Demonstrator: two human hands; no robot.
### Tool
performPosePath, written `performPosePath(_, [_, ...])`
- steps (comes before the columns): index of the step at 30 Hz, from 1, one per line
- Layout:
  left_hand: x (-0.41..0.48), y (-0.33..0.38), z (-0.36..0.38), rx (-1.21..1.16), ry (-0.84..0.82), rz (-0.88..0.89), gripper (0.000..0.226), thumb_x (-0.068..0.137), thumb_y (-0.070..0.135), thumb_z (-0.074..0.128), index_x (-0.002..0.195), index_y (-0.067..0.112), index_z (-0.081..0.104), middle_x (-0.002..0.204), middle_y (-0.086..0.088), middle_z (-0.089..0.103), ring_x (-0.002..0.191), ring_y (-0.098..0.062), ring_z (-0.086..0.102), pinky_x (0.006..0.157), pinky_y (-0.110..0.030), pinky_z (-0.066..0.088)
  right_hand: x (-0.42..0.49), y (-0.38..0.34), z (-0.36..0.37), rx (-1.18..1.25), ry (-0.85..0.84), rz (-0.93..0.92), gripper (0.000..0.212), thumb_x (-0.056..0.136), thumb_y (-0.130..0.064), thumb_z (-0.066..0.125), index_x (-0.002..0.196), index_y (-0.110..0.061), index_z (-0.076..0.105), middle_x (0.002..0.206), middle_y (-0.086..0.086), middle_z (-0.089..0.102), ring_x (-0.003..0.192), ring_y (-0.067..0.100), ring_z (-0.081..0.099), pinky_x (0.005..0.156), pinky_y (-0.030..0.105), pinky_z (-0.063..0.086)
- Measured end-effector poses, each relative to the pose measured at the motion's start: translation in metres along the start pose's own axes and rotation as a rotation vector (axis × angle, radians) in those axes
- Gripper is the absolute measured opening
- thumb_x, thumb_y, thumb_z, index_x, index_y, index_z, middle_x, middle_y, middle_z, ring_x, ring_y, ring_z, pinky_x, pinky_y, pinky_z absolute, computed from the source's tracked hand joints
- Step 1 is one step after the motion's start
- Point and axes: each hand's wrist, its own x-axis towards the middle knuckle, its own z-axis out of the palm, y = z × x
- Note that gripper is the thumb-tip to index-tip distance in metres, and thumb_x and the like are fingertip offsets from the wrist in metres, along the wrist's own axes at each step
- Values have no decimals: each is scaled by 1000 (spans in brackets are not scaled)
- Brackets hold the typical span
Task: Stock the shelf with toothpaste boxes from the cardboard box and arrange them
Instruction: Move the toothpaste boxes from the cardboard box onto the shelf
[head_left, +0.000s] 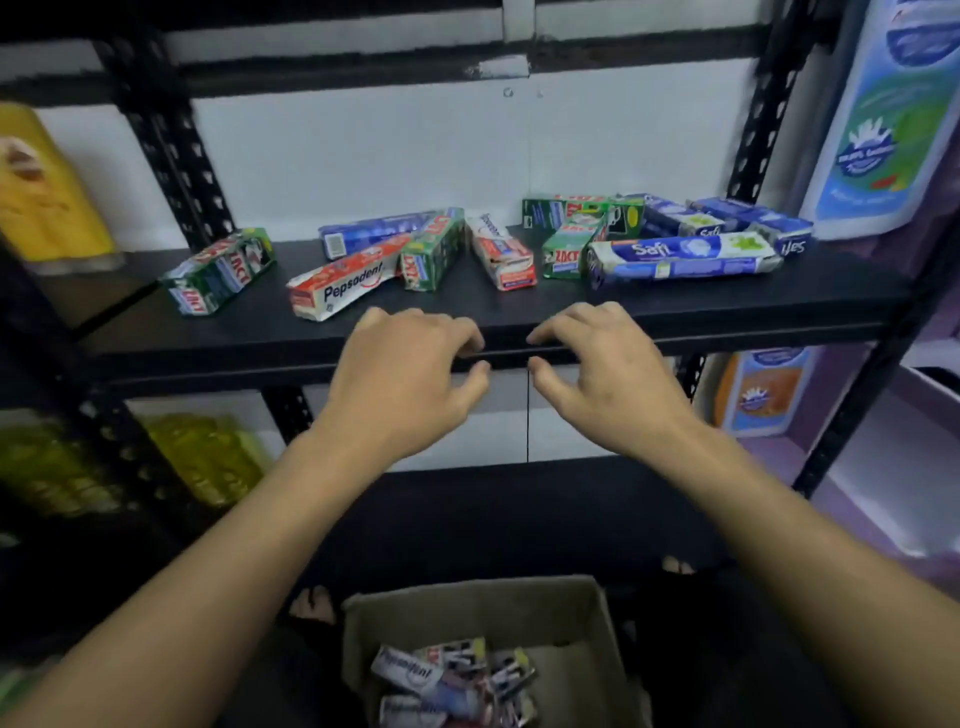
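**Shelf, left end.** On the black shelf (171, 338) a green box (218, 273) lies alone and skewed, well apart from my hands.

**Left of centre.** A red Pepsodent box (340, 288) lies flat, its long axis slanting from near-left to far-right. Its near end is just beyond my left grip (400, 374) and to the left of it. A second green box (431, 254) touches its far end, and a blue box (374, 234) lies behind both.

**Left grip.** It hovers at the shelf's front edge with fingers loosely curled, holding nothing. I cannot tell whether it touches the edge.

**Centre.** A red-and-white box (501, 254) points end-on toward me, beyond the gap between my grips.

**Right grip** (608, 364). Same posture: fingers loosely curled, nothing held.

**Right side.** Beyond this grip and to its right, the Saft box (685, 254) lies crosswise, its long axis roughly parallel to the shelf front. Other green and blue boxes are heaped around it.

**Below.** The cardboard box (467, 603) stands between my forearms with more packs inside.

**Assessment.** The stock is unsorted. The left grip is nearer the Pepsodent box, which would need turning to square it. The right grip is nearer the Saft box.
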Motion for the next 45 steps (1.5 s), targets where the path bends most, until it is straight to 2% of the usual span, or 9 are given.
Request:
performPosePath(5, [-72, -11, 47, -154, -192, -117, 25, 88, 50, 56, 102, 33, 67, 96, 17, 69, 90, -9, 63, 68, -28, 41, -46, -18, 62, 45, -237, 45, 30, 89, -37, 56, 113, -21, 65, 112, -3, 64, 107, 21, 52, 90, 38, 47])
performPosePath(16, [-195, -26, 193, -123, -759, -246, 30, 87, 43, 55, 109, 26, 67, 109, -1, 70, 99, -26, 65, 81, -38, 53, -171, -17, 189, -57, -902, 144, 35, 93, -38, 51, 123, -22, 61, 122, 4, 59, 112, 28, 51, 87, 38, 47])
performPosePath(22, [-263, -15, 274, -188, -957, -317, 38, 88, 46, 56, 122, 28, 63, 119, -5, 67, 108, -28, 62, 86, -34, 50, -242, -7, 244, -21, -1191, 271, 36, 86, -43, 57, 114, -22, 64, 109, 8, 68, 98, 30, 63, 82, 39, 54])
performPosePath(27, [-314, -11, 328, -292, -1037, -442, 42, 87, 51, 52, 116, 25, 65, 114, -6, 69, 105, -30, 64, 86, -37, 52, -295, 6, 277, 83, -1323, 349, 35, 86, -33, 62, 118, -20, 63, 117, 9, 65, 107, 28, 60, 85, 34, 50])
performPosePath(30, [-341, -18, 351, -358, -1031, -571, 51, 84, 59, 49, 112, 20, 65, 110, -7, 70, 101, -30, 65, 82, -37, 53, -327, 15, 293, 149, -1412, 493, 44, 85, -40, 68, 124, -21, 62, 121, 6, 65, 106, 23, 59, 90, 34, 51])
performPosePath(33, [-363, -23, 369, -411, -954, -682, 46, 87, 40, 67, 124, 13, 62, 125, -12, 63, 113, -33, 59, 92, -39, 49, -348, 24, 303, 276, -1436, 645, 56, 86, -44, 70, 134, -17, 57, 131, 7, 61, 114, 21, 59, 93, 28, 46])
performPosePath(38, [-388, -23, 397, -423, -880, -842, 66, 84, 35, 72, 139, 9, 48, 152, -13, 36, 134, -33, 40, 111, -37, 34, -372, 42, 318, 428, -1460, 871, 65, 86, -30, 73, 142, -9, 47, 140, 9, 54, 127, 22, 52, 80, 15, 37])
performPosePath(43, [-389, -34, 421, -474, -790, -912, 71, 86, 21, 71, 147, 7, 38, 160, -15, 22, 145, -32, 24, 117, -33, 22, -389, 47, 328, 462, -1446, 950, 73, 79, -37, 79, 141, -12, 50, 132, 8, 61, 125, 21, 55, 99, 29, 46])
performPosePath(45, [-391, -39, 431, -481, -778, -915, 74, 83, 25, 74, 146, 8, 39, 159, -13, 23, 146, -33, 20, 119, -39, 20, -391, 45, 331, 459, -1417, 950, 71, 79, -37, 78, 140, -13, 51, 132, 7, 61, 123, 20, 55, 97, 27, 44])
